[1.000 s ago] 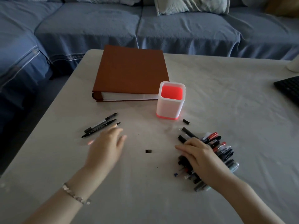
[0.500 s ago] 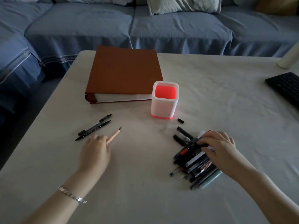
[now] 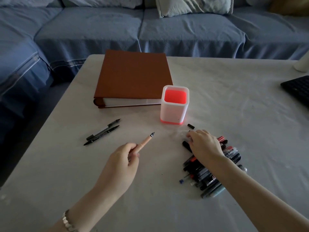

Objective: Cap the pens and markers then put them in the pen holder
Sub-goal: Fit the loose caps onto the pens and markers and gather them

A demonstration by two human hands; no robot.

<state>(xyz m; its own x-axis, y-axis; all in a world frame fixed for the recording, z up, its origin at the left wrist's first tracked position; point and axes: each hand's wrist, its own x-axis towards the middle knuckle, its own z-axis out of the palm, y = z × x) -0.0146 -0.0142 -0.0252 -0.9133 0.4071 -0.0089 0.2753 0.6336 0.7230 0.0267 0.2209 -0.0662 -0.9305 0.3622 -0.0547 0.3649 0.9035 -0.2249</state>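
Observation:
A white pen holder (image 3: pixel 173 113) with a red inside stands on the table in front of a brown binder. My left hand (image 3: pixel 121 162) grips an uncapped peach-coloured pen (image 3: pixel 147 141), tip pointing up and away. My right hand (image 3: pixel 204 145) lies over the far end of a heap of pens and markers (image 3: pixel 212 174), fingertips down at something small that I cannot make out. A black cap (image 3: pixel 191 126) lies just right of the holder. Two uncapped black pens (image 3: pixel 102 132) lie side by side at the left.
The brown binder (image 3: pixel 133 77) lies flat behind the holder. A black keyboard (image 3: pixel 297 88) reaches in at the right edge, with a white object (image 3: pixel 303 63) behind it. A blue sofa (image 3: pixel 150 27) runs along the table's far side and left.
My left hand has picked up the peach pen and lifted it off the table. My right hand has shifted from the heap's right side to its far end near the holder.

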